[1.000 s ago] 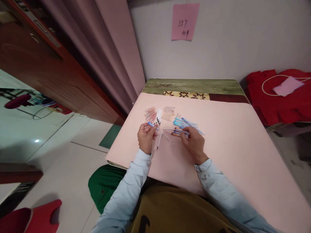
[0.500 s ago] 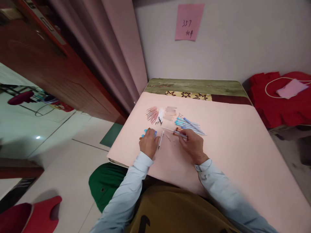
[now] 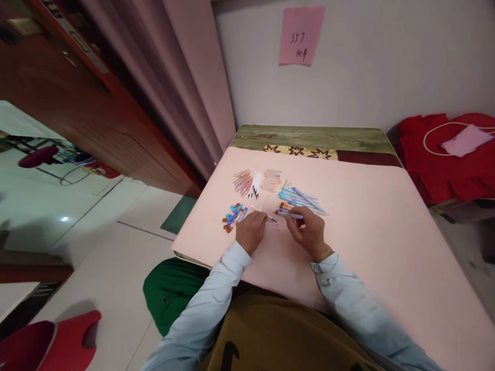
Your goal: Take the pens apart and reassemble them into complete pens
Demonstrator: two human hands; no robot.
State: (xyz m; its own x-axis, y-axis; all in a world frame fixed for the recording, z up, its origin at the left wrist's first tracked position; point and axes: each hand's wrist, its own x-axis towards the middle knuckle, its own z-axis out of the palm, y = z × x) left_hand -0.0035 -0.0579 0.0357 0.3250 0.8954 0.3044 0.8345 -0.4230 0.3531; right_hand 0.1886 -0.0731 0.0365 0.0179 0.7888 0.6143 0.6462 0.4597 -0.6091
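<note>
Left hand (image 3: 251, 233) pinches a slim refill (image 3: 273, 219), its dark tip slanting down-right toward the nearby right hand (image 3: 310, 231), whose closed fingers grip a blue pen (image 3: 289, 214) nearly crosswise.

Beside caps (image 3: 231, 218) near the tabletop's (image 3: 371, 232) left edge, the left hand (image 3: 250, 231) holds a refill (image 3: 272, 219), the right hand (image 3: 310, 232) a blue barrel (image 3: 291, 214).

A homelike room, with curtain (image 3: 185, 62) and wooden door (image 3: 88, 111).
</note>
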